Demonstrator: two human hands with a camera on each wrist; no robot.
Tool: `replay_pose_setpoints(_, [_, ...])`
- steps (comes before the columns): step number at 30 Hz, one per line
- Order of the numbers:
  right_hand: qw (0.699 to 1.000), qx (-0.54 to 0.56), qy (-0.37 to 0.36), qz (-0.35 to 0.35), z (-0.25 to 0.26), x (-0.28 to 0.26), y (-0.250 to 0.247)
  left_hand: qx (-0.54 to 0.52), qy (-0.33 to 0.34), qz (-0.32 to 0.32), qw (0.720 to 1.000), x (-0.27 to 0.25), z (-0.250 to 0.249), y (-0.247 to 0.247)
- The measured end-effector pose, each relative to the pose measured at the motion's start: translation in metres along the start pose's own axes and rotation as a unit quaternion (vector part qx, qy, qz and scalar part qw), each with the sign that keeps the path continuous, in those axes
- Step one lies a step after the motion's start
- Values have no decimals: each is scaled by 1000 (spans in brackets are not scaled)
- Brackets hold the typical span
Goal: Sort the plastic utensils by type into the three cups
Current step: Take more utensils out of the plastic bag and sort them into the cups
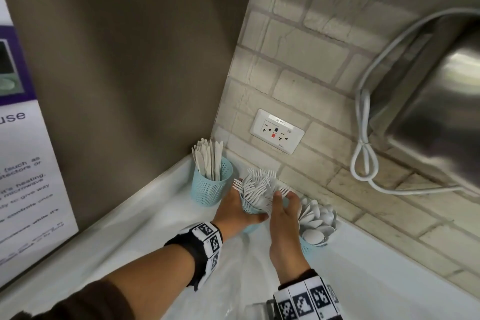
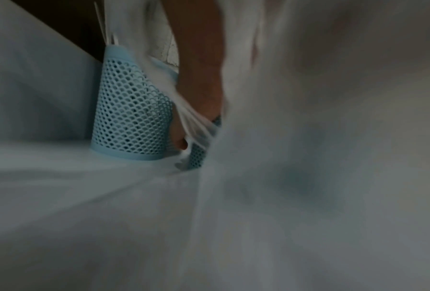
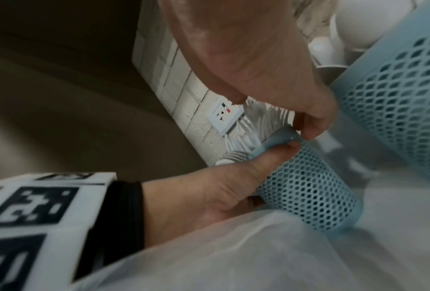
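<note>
my left hand is wrapped round the middle cup: in the right wrist view the thumb lies along its mesh wall up to the rim, the other fingers hidden behind. that cup leans toward the left hand rather than standing straight. my right hand is at the same cup from the other side; in the right wrist view a fingertip presses the rim and bends it inward, and the remaining fingers are too blurred for me to tell whether they pinch anything. the two hands are close together, one on each side of the cup, thumbs nearly meeting.

forks fill the held cup, tines up and fanned out above both hands. just beyond the left hand stands a second blue mesh cup, upright, packed with knives. just past the right hand is the third cup, holding spoons with bowls up; in the head view the hand covers most of its wall.

thin clear plastic sheet lies over the white counter under both wrists; it blurs most of the left wrist view.

beyond the cups: tiled wall with a white outlet, a looped grey cable and a steel appliance off to the right, a printed notice far left.
</note>
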State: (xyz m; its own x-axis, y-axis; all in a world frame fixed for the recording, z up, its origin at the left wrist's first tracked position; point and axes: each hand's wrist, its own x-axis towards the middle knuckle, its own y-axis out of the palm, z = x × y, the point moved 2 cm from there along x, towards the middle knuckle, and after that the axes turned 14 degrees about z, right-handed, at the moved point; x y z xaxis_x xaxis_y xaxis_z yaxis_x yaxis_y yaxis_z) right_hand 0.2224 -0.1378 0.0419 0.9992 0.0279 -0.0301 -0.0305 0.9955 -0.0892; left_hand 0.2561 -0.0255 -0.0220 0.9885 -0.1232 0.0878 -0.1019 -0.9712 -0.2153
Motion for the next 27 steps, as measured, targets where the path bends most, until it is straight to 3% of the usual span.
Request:
replay_pose_setpoints(5, [995, -80, -60, -21, -3, 11, 4, 17, 1, 16, 1000, -4, 3, -5])
replay_pose_setpoints(9, [981, -191, -14, 2, -5, 18, 0, -6, 0, 24, 1000, -8, 3, -7])
replay_pose_setpoints(12, [984, -175, 28, 15, -4, 20, -5, -15, -3, 28, 999, -7, 5, -6])
replay_pose_setpoints(16, [982, -185, -30, -10, 8, 15, -3, 3, -15, 28, 1000, -6, 7, -6])
replay_pose_setpoints(20, [980, -190, -42, 47, 17, 13, -1, 13, -23, 30, 999, -9, 3, -8])
replay_pose_setpoints(24, [931, -353, -91, 25, 24, 18, -4, 9, -31, 29, 999, -10, 3, -9])
replay_pose_setpoints(27, [843, -502, -190, -31, 25, 16, -3, 3, -40, 26, 999, -10, 4, -9])
